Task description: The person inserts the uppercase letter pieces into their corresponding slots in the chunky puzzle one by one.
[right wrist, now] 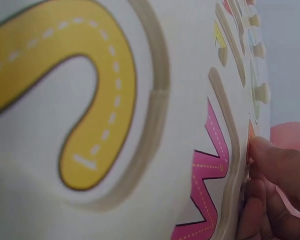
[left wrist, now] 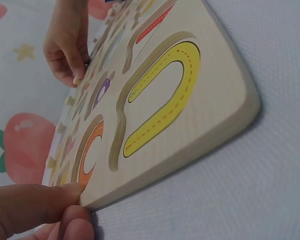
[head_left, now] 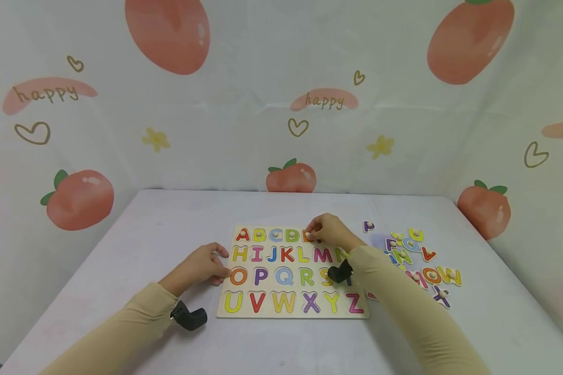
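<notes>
**Right hand at the top row, left hand bracing the board**

I see the right hand [head_left: 327, 230] over the board [head_left: 292, 312], fingertips bunched narrow on the orange E piece [head_left: 307, 236] in the top row. Whether they pinch its knob or only press on it I cannot tell; the knuckles cover the contact. The left hand [head_left: 202, 264] sits on the board's near-left edge, thumb and a finger nipping the rim beside the O [head_left: 238, 276], holding nothing else.

What could go wrong, as I judge it: the piece under my right fingertips may sit skewed in its recess, and a push then would jam it or tip it out. If the left hand's brace slackens, the board could slide on the smooth cloth [head_left: 122, 250]. The right sleeve [head_left: 403, 291] lies across the rows below the grip, so a careless pull back could drag pieces loose. The loose letters [head_left: 415, 258] lie well to the right of the grip, near enough for the sleeve to scatter.

Hidden: the slots past E, plus N, part of S and T under the sleeve. The right wrist view is too close and blurred to settle the grip.
</notes>
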`<control>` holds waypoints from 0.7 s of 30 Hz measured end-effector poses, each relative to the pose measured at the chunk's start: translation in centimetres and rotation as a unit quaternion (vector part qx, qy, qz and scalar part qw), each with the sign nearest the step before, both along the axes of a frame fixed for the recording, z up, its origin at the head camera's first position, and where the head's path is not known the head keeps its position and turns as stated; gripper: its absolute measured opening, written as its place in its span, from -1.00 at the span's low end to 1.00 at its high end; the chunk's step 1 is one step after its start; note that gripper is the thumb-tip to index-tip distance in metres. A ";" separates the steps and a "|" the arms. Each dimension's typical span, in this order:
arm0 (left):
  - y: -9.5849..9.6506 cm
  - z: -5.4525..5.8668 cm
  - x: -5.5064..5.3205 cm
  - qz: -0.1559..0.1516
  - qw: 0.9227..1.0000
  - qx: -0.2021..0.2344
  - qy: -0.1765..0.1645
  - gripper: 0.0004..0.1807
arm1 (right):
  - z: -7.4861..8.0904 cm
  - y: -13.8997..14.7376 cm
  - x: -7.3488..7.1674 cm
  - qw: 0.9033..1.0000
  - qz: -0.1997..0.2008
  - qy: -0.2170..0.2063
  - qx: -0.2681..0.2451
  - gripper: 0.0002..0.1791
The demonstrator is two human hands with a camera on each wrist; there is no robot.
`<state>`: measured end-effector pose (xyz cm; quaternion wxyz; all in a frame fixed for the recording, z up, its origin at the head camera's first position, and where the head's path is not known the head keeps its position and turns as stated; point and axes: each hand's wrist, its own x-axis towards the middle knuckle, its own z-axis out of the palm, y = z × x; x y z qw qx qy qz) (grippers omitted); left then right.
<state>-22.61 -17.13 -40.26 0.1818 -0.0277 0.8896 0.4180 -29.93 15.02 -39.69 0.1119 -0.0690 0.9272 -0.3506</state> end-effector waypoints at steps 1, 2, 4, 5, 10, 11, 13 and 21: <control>0.0 0.0 0.0 0.000 1.000 0.002 0.000 -0.47 | 0.1 0.0 0.1 1.000 0.001 -0.001 0.000 -0.89; 0.0 0.1 0.0 -0.002 1.000 0.002 0.001 -0.47 | 0.2 0.0 0.2 1.000 0.002 -0.002 0.001 -0.88; 0.0 0.1 0.1 0.001 1.000 0.002 0.000 -0.48 | 0.6 0.1 0.3 1.000 0.004 -0.003 0.006 -0.85; 0.1 0.1 0.1 0.003 1.000 0.001 0.000 -0.48 | 0.8 0.3 0.4 1.000 0.005 -0.002 0.009 -0.84; 0.2 0.1 0.1 0.005 1.000 -0.002 0.000 -0.47 | 2.0 2.4 1.0 1.000 0.013 0.015 -0.003 -0.74; 0.3 0.1 0.1 0.005 1.000 -0.003 0.000 -0.47 | 2.3 2.9 1.2 1.000 0.014 0.020 -0.009 -0.73; 0.3 0.1 0.0 0.003 1.000 -0.005 0.000 -0.47 | 2.8 4.2 1.5 0.999 0.012 0.026 -0.021 -0.69; 0.2 0.1 -0.1 0.004 1.000 -0.017 -0.003 -0.47 | 4.1 10.0 2.6 0.998 -0.020 0.036 -0.049 -0.56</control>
